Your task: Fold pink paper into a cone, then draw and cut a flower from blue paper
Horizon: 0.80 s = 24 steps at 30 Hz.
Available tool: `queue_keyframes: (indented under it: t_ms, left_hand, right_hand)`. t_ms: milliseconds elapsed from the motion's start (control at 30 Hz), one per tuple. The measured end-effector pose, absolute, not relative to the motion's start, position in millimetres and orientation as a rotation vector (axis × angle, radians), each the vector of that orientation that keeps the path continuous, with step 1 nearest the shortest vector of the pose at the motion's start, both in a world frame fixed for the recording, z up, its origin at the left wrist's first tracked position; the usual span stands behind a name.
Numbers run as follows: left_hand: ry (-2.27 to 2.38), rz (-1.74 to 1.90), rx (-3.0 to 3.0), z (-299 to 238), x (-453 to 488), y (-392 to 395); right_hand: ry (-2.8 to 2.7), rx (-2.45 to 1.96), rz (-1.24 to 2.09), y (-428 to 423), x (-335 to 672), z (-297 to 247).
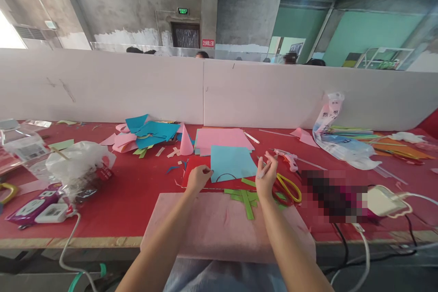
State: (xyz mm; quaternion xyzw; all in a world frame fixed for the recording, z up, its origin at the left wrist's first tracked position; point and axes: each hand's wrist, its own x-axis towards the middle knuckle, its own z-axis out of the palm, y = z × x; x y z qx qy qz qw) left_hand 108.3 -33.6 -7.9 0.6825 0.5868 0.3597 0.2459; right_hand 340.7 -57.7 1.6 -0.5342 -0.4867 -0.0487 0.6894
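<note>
A light blue paper sheet (pixel 234 160) lies in front of me, with a dark curved line drawn at its lower edge. My left hand (pixel 198 179) pinches the sheet's left edge between thumb and fingers. Beside the right edge, my right hand (pixel 267 178) is closed around a slim pale pen (pixel 263 172), partly hidden by the fingers. Under the blue sheet is a red sheet (pixel 193 169). Green paper strips (pixel 247 204) lie between my forearms. Scissors (pixel 290 187) with yellow and red handles rest just right of my right hand.
Behind the blue sheet are pink paper (pixel 222 139) and a pink paper cone (pixel 185 141). Blue and pink scraps (pixel 153 132) pile up left. A pink glue gun (pixel 288 159) and white charger (pixel 383 200) are right; a plastic bag (pixel 77 164) is left. A white partition (pixel 273 96) stands behind.
</note>
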Motion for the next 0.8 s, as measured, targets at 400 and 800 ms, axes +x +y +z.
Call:
queue_keyframes:
  t_ms: [400, 800]
  left_hand:
    - [1.786, 0.798, 1.949, 5, 118, -51]
    - [1.842, 1.093, 1.853, 4, 135, -64]
  right_hand:
    - [-1.268, -1.053, 0.796, -72, 303, 4]
    - [-1.273, -1.283, 0.532, -67, 299, -2]
